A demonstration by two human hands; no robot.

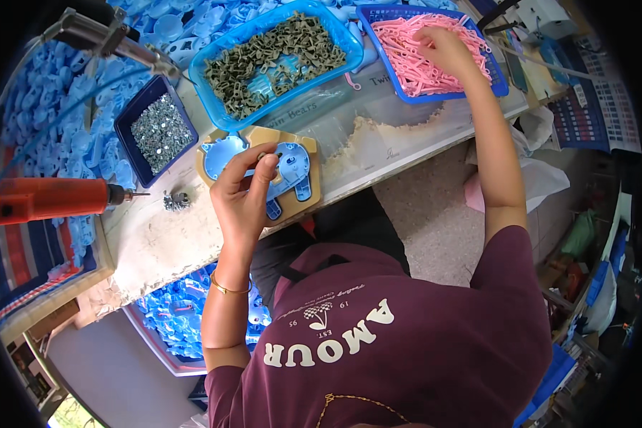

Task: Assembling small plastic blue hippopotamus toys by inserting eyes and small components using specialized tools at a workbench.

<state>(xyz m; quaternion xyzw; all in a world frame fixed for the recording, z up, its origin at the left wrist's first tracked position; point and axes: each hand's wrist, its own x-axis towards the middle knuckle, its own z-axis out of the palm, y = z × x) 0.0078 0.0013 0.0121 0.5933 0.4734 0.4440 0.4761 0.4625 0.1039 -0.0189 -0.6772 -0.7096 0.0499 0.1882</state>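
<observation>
My left hand (244, 196) is raised over a tan holding block (312, 196), its thumb and forefinger pinching a small dark piece (262, 155). In the block lie light-blue plastic shell halves (225, 153), rounded and partly covered by that hand. My right hand (449, 53) reaches into a blue basket (503, 87) at the far right. Its fingers are slightly apart and touch the heap of long pink plastic pieces (406, 68); no piece shows clearly in its grasp.
A bright-blue tray (205, 93) holds olive-green plastic parts (246, 68). Left of it, a dark-blue tray (127, 135) contains small metal screws (162, 132). An orange power screwdriver (46, 200) juts in at left, beside a small screw pile (177, 201). Blue shells (71, 93) heap behind.
</observation>
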